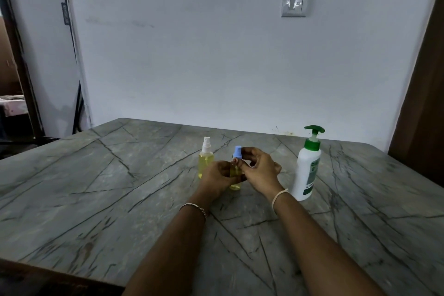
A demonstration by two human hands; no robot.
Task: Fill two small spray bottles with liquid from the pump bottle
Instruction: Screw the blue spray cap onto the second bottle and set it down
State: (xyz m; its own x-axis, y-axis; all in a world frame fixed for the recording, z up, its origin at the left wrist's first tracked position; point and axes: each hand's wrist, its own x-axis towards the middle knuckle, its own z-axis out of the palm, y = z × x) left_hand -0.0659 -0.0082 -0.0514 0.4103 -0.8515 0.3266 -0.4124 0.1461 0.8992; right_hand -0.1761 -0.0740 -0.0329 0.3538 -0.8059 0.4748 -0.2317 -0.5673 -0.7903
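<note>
A small spray bottle with a white sprayer point(206, 160) stands on the grey marble table point(108, 187), holding yellow liquid. Just to its right, my left hand point(216, 176) grips the body of a second small spray bottle point(235, 184), also yellow inside. My right hand point(258, 169) pinches its blue spray cap point(237, 153) at the top of that bottle. Further right stands the white pump bottle point(306, 172) with a green pump head, upright and apart from my hands.
A white wall with a light switch point(295, 4) rises behind the table. A brown door or panel point(422, 115) stands at the right, and a dark doorway opens at the left. The table's near edge runs along the bottom left.
</note>
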